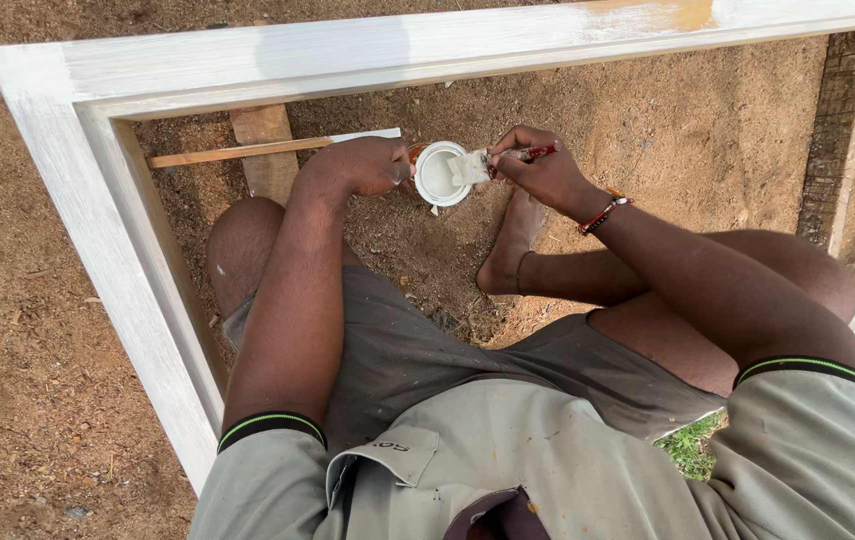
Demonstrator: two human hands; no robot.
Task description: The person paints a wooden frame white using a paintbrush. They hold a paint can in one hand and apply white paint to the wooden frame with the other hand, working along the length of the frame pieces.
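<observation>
Between the person's knees, on the bare dirt ground (708,130), sits a small round tin of white paint (441,173), upright, with its open mouth facing the camera. At the tin's left side, the left hand (363,165) is curled against the rim and wall, fingers clenched around it to steady it. On the right, the right hand (543,170) pinches a paintbrush (493,162) with a red handle; the thumb and fingers are closed firmly on the handle, and the white-loaded bristles rest across the right edge of the tin's rim. A beaded bracelet (605,213) circles the right wrist. Just near of the tin, a bare foot (511,245) rests on the dirt, its toes close to the right hand. Surrounding the person is a large wooden frame (118,260) coated in white, lying flat on the ground: its far rail runs across the top of the view and its left rail runs down the left side. A patch of the far rail at upper right shows bare wood. Left of the tin, a thin wooden strip (248,151) lies across a short plank (268,150), both just inside the frame's far left corner.
</observation>
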